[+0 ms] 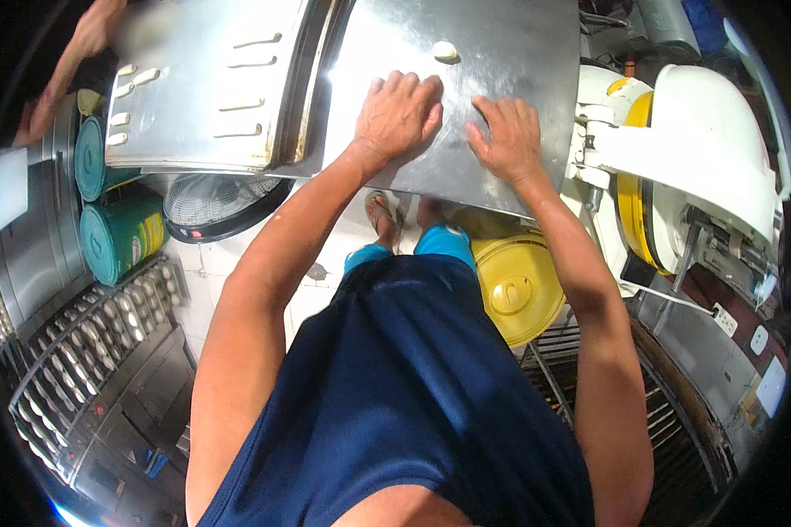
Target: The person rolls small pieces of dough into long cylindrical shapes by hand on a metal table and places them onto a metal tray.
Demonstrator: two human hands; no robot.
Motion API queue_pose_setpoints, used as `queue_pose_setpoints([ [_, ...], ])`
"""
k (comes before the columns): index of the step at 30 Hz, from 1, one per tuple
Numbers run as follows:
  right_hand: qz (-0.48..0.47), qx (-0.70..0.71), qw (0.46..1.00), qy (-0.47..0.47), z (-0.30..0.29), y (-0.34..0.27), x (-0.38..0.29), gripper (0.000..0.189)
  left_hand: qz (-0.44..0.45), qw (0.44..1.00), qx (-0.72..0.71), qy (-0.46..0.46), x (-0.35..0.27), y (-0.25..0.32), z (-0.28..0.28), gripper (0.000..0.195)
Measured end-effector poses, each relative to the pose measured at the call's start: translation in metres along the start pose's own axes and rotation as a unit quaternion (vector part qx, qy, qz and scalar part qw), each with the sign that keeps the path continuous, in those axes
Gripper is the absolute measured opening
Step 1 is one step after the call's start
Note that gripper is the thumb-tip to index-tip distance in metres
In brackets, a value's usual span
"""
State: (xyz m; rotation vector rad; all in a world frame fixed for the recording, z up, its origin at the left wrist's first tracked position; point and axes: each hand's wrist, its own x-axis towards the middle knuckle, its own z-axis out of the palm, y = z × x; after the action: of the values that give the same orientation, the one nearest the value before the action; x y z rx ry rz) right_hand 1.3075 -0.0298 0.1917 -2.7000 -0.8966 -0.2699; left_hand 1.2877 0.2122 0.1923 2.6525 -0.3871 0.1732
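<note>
My left hand (399, 113) is palm down on the stainless-steel table (395, 33), its fingers bent and its palm hidden, so anything under it cannot be seen. To its right, my right hand (509, 137) hovers over or rests on the metal, thumb and forefinger apart and no object showing between them. A small rounded piece of pale dough (445, 51) lies on the table just beyond both hands. At the left, a metal baking tray (178, 125) holds several thin dough strips (240, 104) and several shorter dough pieces (120, 118).
Another person's arm (59, 79) reaches in at upper left. A large white-and-yellow machine (705, 151) stands against the table's right side. Below are a floor fan (221, 204), green buckets (122, 237) and a yellow lidded bin (517, 290). A rack of filled trays (86, 356) stands lower left.
</note>
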Motion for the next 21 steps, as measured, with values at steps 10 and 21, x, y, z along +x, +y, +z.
queue_pose_setpoints([
  [10, 0.068, 0.009, 0.99, -0.125, -0.029, -0.04, -0.084, 0.089, -0.031, 0.992, 0.052, -0.109, -0.099, 0.038, -0.007, 0.085],
  [21, 0.091, -0.06, 0.994, -0.031, 0.006, -0.008, -0.021, 0.092, -0.017, 0.997, 0.071, -0.004, -0.006, 0.005, 0.009, 0.091],
])
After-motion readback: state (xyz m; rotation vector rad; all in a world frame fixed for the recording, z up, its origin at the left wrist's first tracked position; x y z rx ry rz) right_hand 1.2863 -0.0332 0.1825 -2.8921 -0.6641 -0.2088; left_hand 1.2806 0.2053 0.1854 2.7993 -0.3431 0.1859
